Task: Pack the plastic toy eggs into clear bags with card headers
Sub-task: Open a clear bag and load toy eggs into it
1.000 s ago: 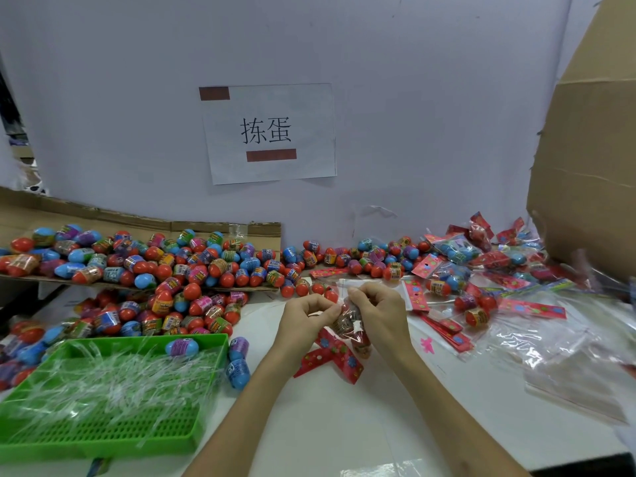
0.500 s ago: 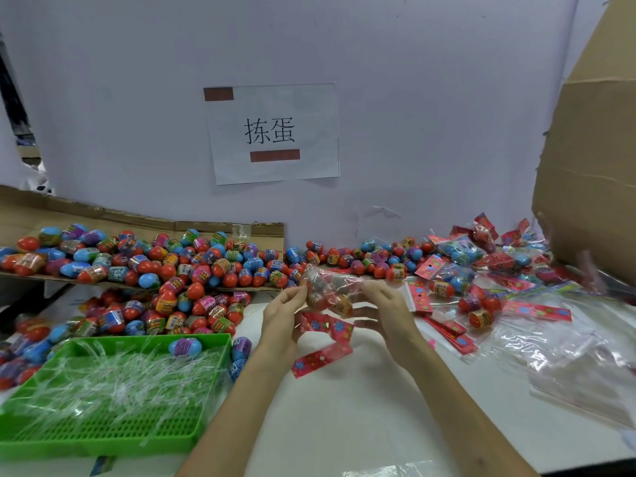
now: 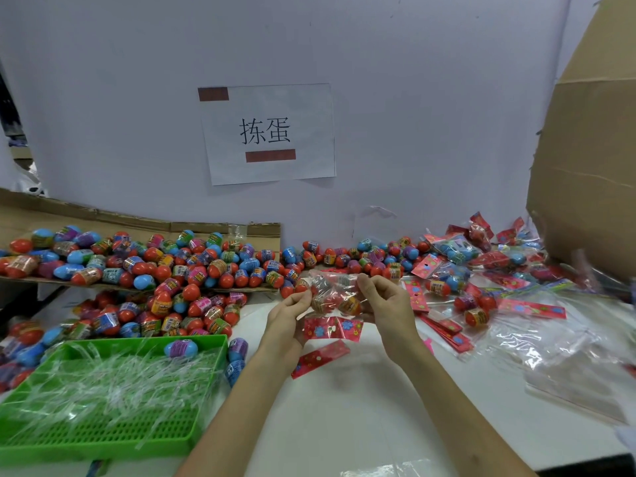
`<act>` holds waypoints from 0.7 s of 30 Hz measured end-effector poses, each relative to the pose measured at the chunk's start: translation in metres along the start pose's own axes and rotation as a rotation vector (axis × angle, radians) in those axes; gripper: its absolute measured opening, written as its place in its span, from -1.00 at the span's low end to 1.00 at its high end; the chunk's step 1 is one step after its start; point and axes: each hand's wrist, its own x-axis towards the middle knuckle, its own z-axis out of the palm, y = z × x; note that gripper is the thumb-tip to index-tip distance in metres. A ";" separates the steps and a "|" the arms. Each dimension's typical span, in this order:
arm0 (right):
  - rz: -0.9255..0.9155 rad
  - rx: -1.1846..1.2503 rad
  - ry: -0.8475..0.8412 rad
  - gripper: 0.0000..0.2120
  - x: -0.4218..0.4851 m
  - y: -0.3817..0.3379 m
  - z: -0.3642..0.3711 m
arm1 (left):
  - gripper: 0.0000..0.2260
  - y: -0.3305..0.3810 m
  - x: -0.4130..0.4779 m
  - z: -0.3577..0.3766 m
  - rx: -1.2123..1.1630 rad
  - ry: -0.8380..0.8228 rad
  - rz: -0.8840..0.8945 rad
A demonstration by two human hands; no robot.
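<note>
left hand (image 3: 288,313) + right hand (image 3: 390,302) pinch 1 clear bag (image 3: 335,291) | 1 green tray (image 3: 113,448)

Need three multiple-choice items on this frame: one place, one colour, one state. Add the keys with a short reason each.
1. Where does the green perforated plastic tray sit?
A) far right
B) near left of the white table
C) on the wall

2. What colour is the printed card header of the held clear plastic bag of toy eggs?
A) white
B) black
C) red with flowers

3. How is that bag held?
A) pinched by left hand and right hand
B) lying flat on the table
C) by one hand alone

Key:
1 B: the tray fills the lower-left corner.
2 C: the red flowered card hangs below the eggs.
3 A: each hand pinches one side of the bag, which is lifted off the table.
</note>
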 end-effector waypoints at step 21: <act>0.157 0.112 -0.207 -0.65 0.003 -0.006 -0.003 | -0.70 0.007 -0.006 -0.002 -0.146 -0.007 -0.045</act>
